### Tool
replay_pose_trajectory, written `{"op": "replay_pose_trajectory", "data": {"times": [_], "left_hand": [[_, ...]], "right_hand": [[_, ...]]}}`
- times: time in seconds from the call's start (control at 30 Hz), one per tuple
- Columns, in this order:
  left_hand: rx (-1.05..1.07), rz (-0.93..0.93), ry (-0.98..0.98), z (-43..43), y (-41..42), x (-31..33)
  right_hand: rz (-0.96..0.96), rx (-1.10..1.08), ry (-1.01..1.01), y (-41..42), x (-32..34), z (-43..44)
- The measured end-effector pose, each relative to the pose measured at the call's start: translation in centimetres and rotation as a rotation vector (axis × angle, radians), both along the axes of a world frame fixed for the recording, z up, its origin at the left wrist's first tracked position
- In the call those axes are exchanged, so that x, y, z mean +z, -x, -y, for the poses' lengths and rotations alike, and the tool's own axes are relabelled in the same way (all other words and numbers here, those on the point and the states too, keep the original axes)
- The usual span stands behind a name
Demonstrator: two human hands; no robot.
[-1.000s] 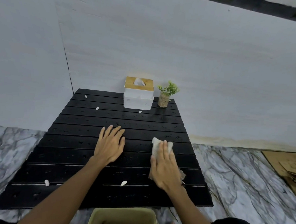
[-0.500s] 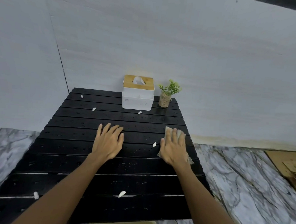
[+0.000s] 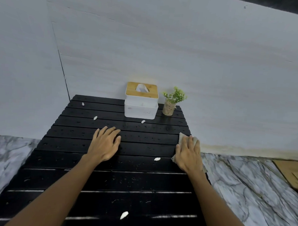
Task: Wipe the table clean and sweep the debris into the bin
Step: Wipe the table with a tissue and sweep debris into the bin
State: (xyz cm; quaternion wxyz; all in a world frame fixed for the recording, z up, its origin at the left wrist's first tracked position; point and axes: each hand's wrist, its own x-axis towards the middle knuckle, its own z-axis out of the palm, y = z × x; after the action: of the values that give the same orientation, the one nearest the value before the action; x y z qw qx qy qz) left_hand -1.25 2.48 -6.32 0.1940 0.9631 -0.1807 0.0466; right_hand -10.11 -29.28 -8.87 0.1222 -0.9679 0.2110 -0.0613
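Observation:
A black slatted table fills the lower middle, dotted with water drops. My right hand lies flat on a crumpled pale tissue at the table's right edge, fingers straight. My left hand rests flat on the slats near the middle, holding nothing. Several white scraps lie about: one just left of my right hand, one near the front, one in front of the tissue box, two more at the back left. The bin is out of view.
A white tissue box with a wooden lid stands at the table's back edge against the wall, and a small potted plant stands right of it. Marble floor surrounds the table. Cardboard lies at the far right.
My right hand has slid the tissue away from me and to the right, reaching the table's right edge. The view tilted up, so the bin dropped out of sight. My left hand stayed put.

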Motion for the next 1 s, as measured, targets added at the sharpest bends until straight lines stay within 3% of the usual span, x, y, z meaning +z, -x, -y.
{"op": "replay_pose_trajectory", "data": {"times": [0.1,0.2,0.33,0.4,0.5,0.7,0.83,1.0], "left_hand": [[-0.016,-0.009,-0.014,0.0,-0.7,-0.8],[-0.021,-0.001,-0.011,-0.1,-1.4,-1.4],[-0.023,0.007,0.004,-0.3,-2.0,-1.6],[-0.033,-0.004,0.026,-0.4,-2.3,-1.7],[-0.051,-0.019,0.049,-0.9,-2.8,-1.7],[-0.075,0.002,0.056,-2.0,-3.5,-1.7],[-0.072,0.034,0.058,-2.0,-3.4,-2.0],[-0.070,0.058,0.044,-1.9,-3.5,-2.2]], "right_hand": [[-0.036,0.043,0.004,-3.7,0.6,-0.5],[-0.049,0.242,0.009,-5.8,1.3,-3.0],[0.037,0.535,-0.147,-4.2,2.2,-5.8],[0.051,0.583,-0.219,-3.0,1.6,-5.5],[0.109,0.388,-0.296,-1.9,1.8,-3.8],[0.056,-0.069,-0.071,-7.1,0.2,1.9],[0.070,-0.039,-0.006,-11.3,0.7,0.9],[0.005,0.235,-0.006,-11.9,1.2,-1.7]]}}
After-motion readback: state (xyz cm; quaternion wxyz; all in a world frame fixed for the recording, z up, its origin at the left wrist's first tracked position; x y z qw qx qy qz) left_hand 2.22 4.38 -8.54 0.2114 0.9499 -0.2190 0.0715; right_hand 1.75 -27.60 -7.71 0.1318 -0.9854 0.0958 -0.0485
